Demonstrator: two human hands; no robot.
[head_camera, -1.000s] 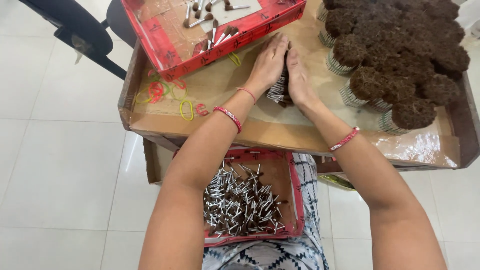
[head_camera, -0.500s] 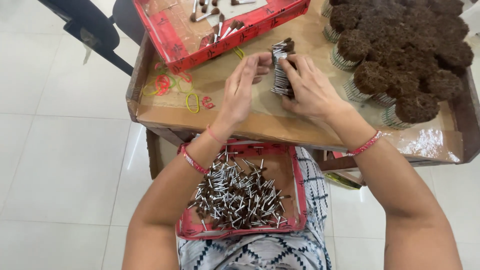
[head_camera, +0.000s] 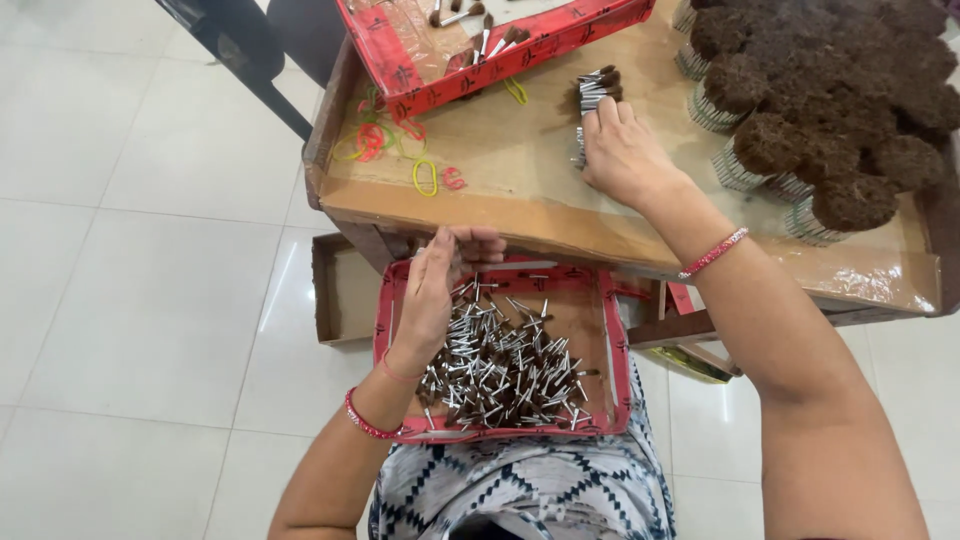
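- The right hand (head_camera: 625, 150) grips an upright bundle of sticks (head_camera: 592, 108) on the desk (head_camera: 520, 185), keeping it together.
- The left hand (head_camera: 435, 295), fingers loosely curled, reaches over loose sticks (head_camera: 505, 365) in the red tray (head_camera: 620, 380) on the lap, close for picking.

We saw a shallow red cardboard tray (head_camera: 620, 345) on the lap, holding a heap of short silver-stemmed, brown-tipped sticks (head_camera: 505, 365). The left hand (head_camera: 435, 290) hovered over the tray's left side. Beyond it stood a flat brown cardboard work board (head_camera: 520, 170). On the board, the right hand (head_camera: 625, 155) rested on a small bundle of the sticks (head_camera: 592, 95); loose coloured rubber bands (head_camera: 400, 150) lay left, round brown-topped bundles (head_camera: 830, 100) right, a second red tray (head_camera: 420, 80) behind.
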